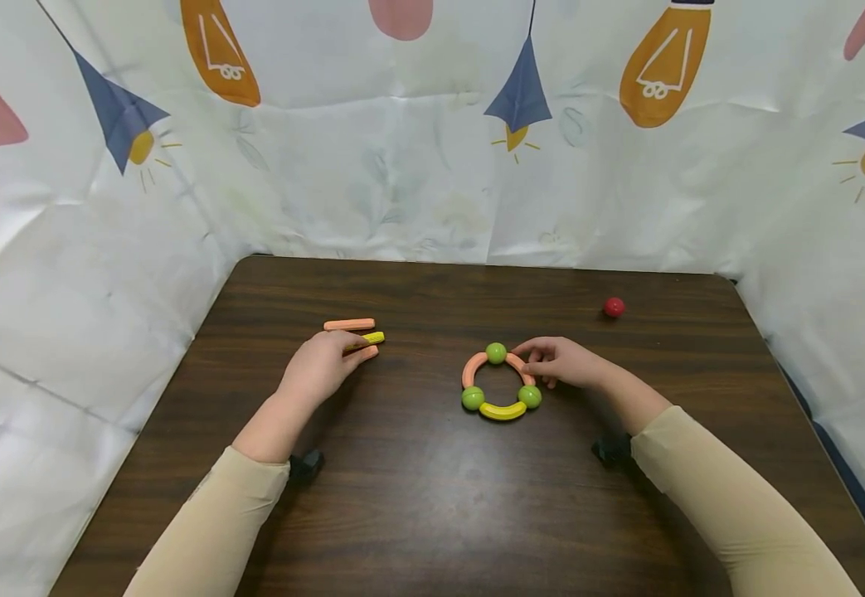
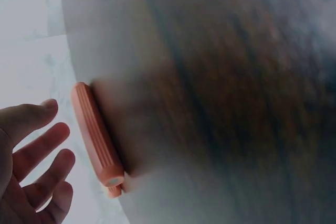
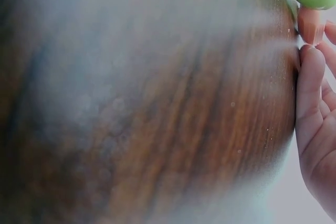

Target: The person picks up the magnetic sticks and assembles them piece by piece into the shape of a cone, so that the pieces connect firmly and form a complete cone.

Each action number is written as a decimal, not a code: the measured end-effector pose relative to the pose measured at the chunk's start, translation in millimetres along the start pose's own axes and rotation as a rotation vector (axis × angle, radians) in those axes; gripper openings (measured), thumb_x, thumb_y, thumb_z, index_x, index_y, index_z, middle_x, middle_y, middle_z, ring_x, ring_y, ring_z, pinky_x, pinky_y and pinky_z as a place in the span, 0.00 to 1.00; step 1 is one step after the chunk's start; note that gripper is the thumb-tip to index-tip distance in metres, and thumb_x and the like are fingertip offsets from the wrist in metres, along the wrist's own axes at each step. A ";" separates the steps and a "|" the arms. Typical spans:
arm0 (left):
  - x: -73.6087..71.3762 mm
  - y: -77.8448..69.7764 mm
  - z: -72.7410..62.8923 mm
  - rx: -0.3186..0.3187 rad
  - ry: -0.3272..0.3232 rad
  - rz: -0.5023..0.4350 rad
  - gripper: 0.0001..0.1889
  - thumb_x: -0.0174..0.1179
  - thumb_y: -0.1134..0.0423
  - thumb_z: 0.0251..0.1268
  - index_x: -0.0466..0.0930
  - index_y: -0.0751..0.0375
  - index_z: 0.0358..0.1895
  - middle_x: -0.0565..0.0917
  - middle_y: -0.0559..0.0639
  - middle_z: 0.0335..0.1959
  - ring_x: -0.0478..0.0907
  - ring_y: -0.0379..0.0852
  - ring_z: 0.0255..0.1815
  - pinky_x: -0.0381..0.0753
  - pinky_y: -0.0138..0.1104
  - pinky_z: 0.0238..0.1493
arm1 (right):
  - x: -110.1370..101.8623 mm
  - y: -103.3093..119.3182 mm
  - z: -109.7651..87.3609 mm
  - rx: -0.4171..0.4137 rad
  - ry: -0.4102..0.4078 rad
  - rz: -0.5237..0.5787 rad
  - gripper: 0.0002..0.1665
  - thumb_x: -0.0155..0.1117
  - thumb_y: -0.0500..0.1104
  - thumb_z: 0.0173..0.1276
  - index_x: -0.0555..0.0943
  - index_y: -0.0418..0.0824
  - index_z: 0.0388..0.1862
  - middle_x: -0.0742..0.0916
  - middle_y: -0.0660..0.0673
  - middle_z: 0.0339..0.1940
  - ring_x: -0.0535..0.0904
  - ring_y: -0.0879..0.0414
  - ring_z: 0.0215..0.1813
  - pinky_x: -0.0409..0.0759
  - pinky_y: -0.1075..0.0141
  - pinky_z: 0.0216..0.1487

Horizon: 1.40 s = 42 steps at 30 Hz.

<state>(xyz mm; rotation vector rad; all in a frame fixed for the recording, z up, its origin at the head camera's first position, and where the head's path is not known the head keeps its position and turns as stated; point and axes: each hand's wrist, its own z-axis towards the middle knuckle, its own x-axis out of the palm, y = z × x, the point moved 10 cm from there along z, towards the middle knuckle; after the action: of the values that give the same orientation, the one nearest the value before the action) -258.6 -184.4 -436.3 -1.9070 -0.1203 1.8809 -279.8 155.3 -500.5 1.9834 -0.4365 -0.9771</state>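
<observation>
Left hand [image 1: 320, 362]: fingers parted, nothing visible in grip, partly covering straight yellow stick [image 1: 376, 337] beside ribbed straight orange stick [image 1: 350, 324] | Right hand [image 1: 564, 362]: thumb and finger pinch curved orange piece [image 1: 515, 361], right side of ring [image 1: 502, 412] with three round green balls [image 1: 473, 399] | Ring lies on brown wood-grain table [image 1: 432, 514]

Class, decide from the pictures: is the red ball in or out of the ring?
Out: the red ball lies apart on the table, beyond and right of the ring.
</observation>
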 end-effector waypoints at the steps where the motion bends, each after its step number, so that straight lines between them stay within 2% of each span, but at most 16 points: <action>1: 1.1 1.1 0.5 0.001 -0.003 0.023 0.13 0.63 0.52 0.68 0.89 0.52 0.48 0.82 0.48 0.59 0.83 0.46 0.34 0.78 0.39 0.33 | 0.4 0.2 0.3 -0.003 0.001 -0.001 0.24 0.64 0.46 0.72 0.77 0.42 0.65 0.82 0.42 0.37 0.77 0.49 0.31 0.81 0.59 0.35; 3: 3.0 3.2 1.5 -0.001 -0.009 0.041 0.11 0.63 0.52 0.68 0.89 0.51 0.46 0.86 0.48 0.52 0.82 0.44 0.29 0.77 0.39 0.31 | 0.8 -0.3 1.5 -0.003 -0.001 -0.005 0.24 0.64 0.46 0.72 0.77 0.43 0.65 0.82 0.43 0.36 0.78 0.49 0.31 0.81 0.59 0.35; 5: 6.1 5.5 1.7 -0.016 0.011 0.031 0.12 0.64 0.52 0.68 0.89 0.51 0.47 0.88 0.47 0.45 0.82 0.44 0.30 0.77 0.40 0.31 | 1.8 -0.4 2.6 0.000 -0.003 -0.009 0.23 0.64 0.46 0.72 0.77 0.44 0.65 0.82 0.43 0.36 0.78 0.49 0.31 0.81 0.59 0.35; 9: 14.1 9.8 -0.4 -0.074 0.094 -0.017 0.14 0.65 0.51 0.67 0.87 0.50 0.51 0.88 0.46 0.45 0.83 0.45 0.37 0.79 0.41 0.38 | 3.3 -0.5 4.1 0.012 -0.003 -0.015 0.23 0.64 0.44 0.72 0.78 0.46 0.65 0.83 0.44 0.36 0.78 0.49 0.31 0.81 0.58 0.37; 11: 16.7 9.8 -1.3 -0.088 0.130 -0.031 0.16 0.65 0.50 0.66 0.86 0.49 0.53 0.87 0.46 0.48 0.83 0.47 0.41 0.79 0.42 0.41 | 3.7 -0.9 3.9 0.018 -0.002 -0.014 0.23 0.64 0.45 0.72 0.78 0.46 0.65 0.82 0.44 0.36 0.78 0.49 0.31 0.81 0.58 0.37; 14: 17.8 7.7 -1.1 -0.074 0.156 -0.027 0.14 0.65 0.50 0.65 0.87 0.48 0.51 0.87 0.44 0.46 0.82 0.44 0.39 0.78 0.41 0.41 | 3.7 -1.2 2.9 0.023 0.001 -0.012 0.23 0.64 0.45 0.72 0.77 0.46 0.65 0.82 0.44 0.36 0.78 0.49 0.32 0.81 0.58 0.37; 19: 17.5 1.5 0.7 -0.012 0.179 0.027 0.10 0.67 0.54 0.65 0.88 0.47 0.47 0.86 0.42 0.42 0.79 0.41 0.33 0.78 0.38 0.37 | 3.3 -2.5 3.3 0.028 0.004 -0.010 0.23 0.64 0.45 0.72 0.77 0.46 0.65 0.82 0.44 0.37 0.78 0.49 0.32 0.81 0.58 0.37; 23: 19.5 -2.6 0.5 0.020 0.216 0.069 0.10 0.68 0.58 0.65 0.88 0.48 0.48 0.86 0.42 0.42 0.78 0.46 0.38 0.78 0.41 0.40 | 2.4 -2.9 3.0 0.028 0.003 -0.010 0.22 0.64 0.45 0.73 0.78 0.46 0.65 0.82 0.43 0.37 0.78 0.49 0.31 0.81 0.58 0.36; 26: 21.1 -4.0 0.5 0.020 0.234 0.076 0.10 0.67 0.56 0.65 0.88 0.48 0.48 0.86 0.41 0.41 0.77 0.48 0.40 0.77 0.43 0.42 | 2.3 -2.4 2.7 0.016 0.007 -0.014 0.23 0.63 0.45 0.73 0.77 0.45 0.65 0.82 0.43 0.37 0.78 0.49 0.31 0.82 0.59 0.36; 31: 23.0 -6.2 2.6 0.018 0.229 0.042 0.10 0.65 0.51 0.67 0.88 0.45 0.47 0.85 0.37 0.38 0.76 0.43 0.36 0.77 0.40 0.40 | 1.8 -3.9 3.1 0.009 0.009 -0.021 0.24 0.63 0.46 0.73 0.77 0.44 0.66 0.82 0.43 0.37 0.78 0.50 0.31 0.81 0.59 0.36; 37: 19.1 -19.7 5.9 0.059 0.177 -0.015 0.09 0.62 0.50 0.69 0.87 0.45 0.46 0.84 0.36 0.34 0.76 0.37 0.29 0.76 0.37 0.36 | 0.6 -5.5 3.1 0.014 0.005 -0.013 0.24 0.63 0.46 0.73 0.77 0.43 0.65 0.82 0.43 0.37 0.78 0.49 0.31 0.81 0.59 0.35; 40: 15.3 -28.0 7.3 0.078 0.137 -0.040 0.09 0.62 0.51 0.70 0.86 0.45 0.47 0.84 0.37 0.34 0.78 0.37 0.31 0.77 0.38 0.37 | 0.7 -5.0 2.8 0.018 0.003 -0.005 0.24 0.64 0.46 0.72 0.77 0.44 0.65 0.82 0.43 0.37 0.78 0.49 0.31 0.81 0.59 0.35; 42: 13.6 -33.9 8.9 0.082 0.111 -0.061 0.11 0.61 0.51 0.71 0.86 0.46 0.50 0.85 0.37 0.37 0.80 0.38 0.35 0.79 0.40 0.40 | 0.6 -4.2 2.6 0.018 0.002 0.001 0.24 0.64 0.46 0.72 0.77 0.43 0.65 0.82 0.43 0.37 0.78 0.49 0.31 0.81 0.59 0.35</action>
<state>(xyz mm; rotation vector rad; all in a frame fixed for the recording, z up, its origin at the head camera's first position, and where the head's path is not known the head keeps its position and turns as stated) -257.8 -146.8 -435.9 -1.9254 -0.0645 1.7096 -281.6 155.9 -505.1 1.9998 -0.4460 -0.9733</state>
